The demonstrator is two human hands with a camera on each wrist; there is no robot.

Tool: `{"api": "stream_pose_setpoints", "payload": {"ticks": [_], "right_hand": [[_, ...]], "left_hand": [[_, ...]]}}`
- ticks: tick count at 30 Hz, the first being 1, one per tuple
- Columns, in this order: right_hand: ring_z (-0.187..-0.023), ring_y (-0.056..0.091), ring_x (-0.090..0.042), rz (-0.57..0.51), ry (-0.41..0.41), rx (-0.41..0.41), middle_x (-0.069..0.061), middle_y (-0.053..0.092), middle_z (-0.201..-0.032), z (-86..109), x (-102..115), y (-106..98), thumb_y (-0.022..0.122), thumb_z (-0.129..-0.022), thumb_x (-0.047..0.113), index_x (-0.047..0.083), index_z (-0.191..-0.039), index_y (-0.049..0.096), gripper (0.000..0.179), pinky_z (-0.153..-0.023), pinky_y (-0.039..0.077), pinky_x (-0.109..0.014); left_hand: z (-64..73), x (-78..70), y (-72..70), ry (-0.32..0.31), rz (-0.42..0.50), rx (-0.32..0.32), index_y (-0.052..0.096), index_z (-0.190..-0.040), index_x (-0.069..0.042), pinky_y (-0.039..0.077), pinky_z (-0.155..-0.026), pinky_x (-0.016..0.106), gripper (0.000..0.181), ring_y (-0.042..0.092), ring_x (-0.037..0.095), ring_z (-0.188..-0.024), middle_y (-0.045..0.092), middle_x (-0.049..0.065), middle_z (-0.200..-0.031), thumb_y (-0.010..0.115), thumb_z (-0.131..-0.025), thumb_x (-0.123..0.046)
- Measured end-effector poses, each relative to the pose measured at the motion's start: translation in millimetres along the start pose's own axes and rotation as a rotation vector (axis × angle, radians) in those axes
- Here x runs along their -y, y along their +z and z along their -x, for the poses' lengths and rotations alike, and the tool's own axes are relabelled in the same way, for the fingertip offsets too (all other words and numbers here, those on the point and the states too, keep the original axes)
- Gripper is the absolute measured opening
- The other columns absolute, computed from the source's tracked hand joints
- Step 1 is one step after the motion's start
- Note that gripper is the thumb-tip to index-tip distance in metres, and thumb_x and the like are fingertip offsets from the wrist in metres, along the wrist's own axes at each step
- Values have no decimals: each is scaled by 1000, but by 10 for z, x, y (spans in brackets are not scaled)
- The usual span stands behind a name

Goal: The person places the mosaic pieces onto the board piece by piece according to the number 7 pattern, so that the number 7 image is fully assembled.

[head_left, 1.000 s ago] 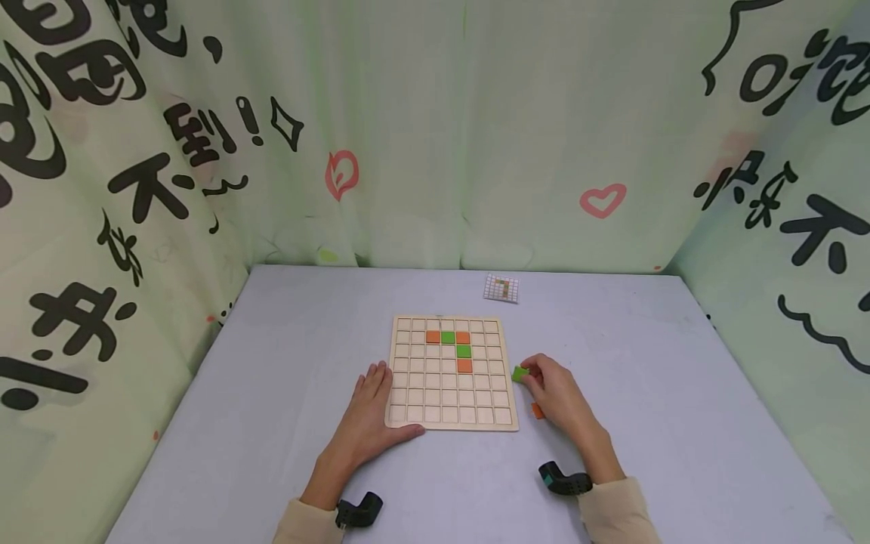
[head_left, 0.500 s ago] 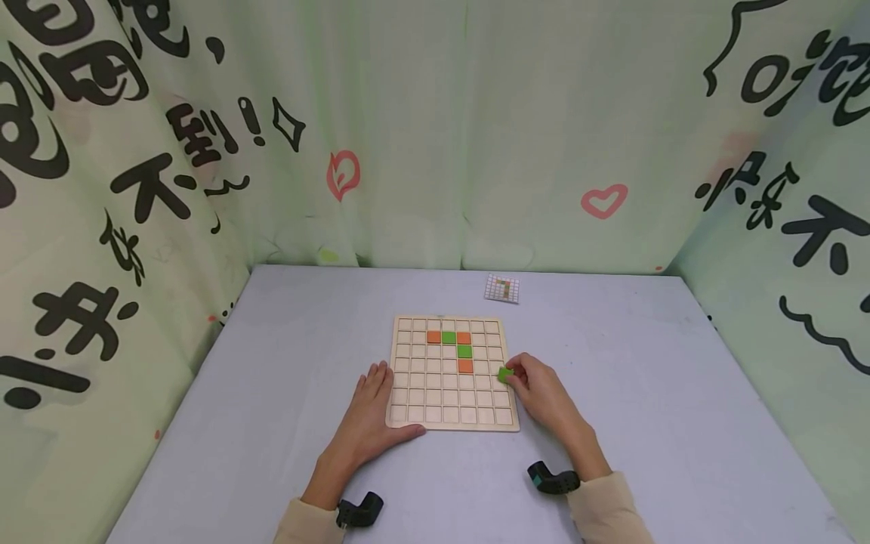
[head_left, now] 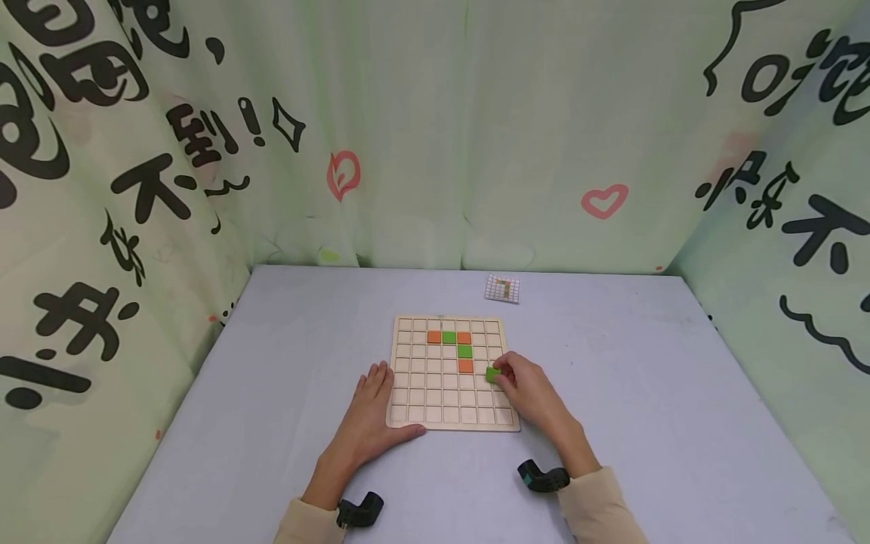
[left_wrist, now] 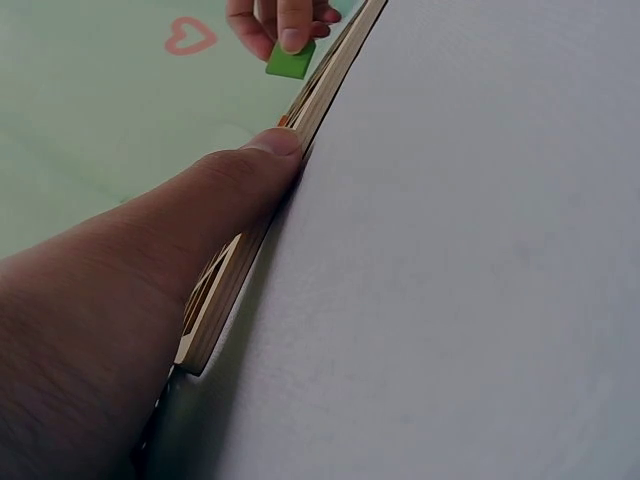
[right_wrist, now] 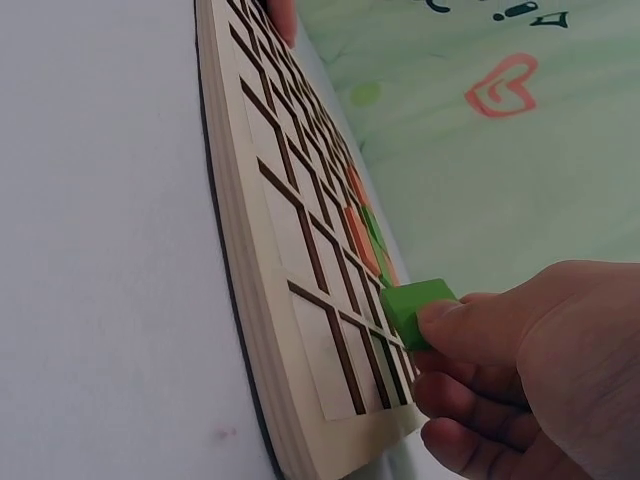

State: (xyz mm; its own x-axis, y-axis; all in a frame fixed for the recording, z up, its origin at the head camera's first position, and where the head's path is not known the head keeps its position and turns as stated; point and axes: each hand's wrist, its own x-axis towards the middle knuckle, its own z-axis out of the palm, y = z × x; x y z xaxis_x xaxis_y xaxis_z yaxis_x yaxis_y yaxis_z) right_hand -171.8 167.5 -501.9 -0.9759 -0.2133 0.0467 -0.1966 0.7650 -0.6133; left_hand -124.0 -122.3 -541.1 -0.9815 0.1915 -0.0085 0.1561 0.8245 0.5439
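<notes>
A wooden grid board lies on the table. Orange and green square tiles fill some cells: a row of orange, green, orange, with green and orange running down from its right end. My left hand rests along the board's left side, fingers straight, thumb at the near edge; its thumb shows against the edge in the left wrist view. Between thumb and fingertips, my right hand pinches a green tile, held over the board's right part. The right wrist view shows that tile tilted above the cells.
A small card printed with a coloured grid pattern lies beyond the board, near the table's far edge. The white-covered table is bounded by printed curtains at the back and sides. Both wrists wear black devices.
My right hand has carried the green tile leftward from beside the board to over its right columns. An orange tile seen earlier under that hand is out of sight. The left hand stays put.
</notes>
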Motion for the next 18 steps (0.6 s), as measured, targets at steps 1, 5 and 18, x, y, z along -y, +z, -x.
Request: {"api": "stream_pose_setpoints", "payload": {"ticks": [1,5,18], "right_hand": [[-81,53,-15,2,-8,0,-4,61,-90,-6,7,8,69,-94,9,4,-110,64,17,-69,49,-26],[-80,53,-14,6,-23,10,-3,61,-89,-19,34,40,69,-94,9,5,-109,64,16,-68,49,-25],[-78,53,-11,-32,-16,38,1,63,-88,-54,119,167,68,-95,11,7,-109,66,14,-67,48,-23]], "left_hand": [[0,1,1,0,0,0,26,-157,1,14,-130,48,118,14,32,-157,20,18,-167,75,-75,-69],[7,2,1,2,1,-2,26,-157,1,14,-130,48,118,14,31,-157,21,18,-167,74,-75,-69],[13,13,11,24,-9,-21,28,-156,3,15,-129,48,118,16,32,-157,23,19,-166,74,-74,-69]]}}
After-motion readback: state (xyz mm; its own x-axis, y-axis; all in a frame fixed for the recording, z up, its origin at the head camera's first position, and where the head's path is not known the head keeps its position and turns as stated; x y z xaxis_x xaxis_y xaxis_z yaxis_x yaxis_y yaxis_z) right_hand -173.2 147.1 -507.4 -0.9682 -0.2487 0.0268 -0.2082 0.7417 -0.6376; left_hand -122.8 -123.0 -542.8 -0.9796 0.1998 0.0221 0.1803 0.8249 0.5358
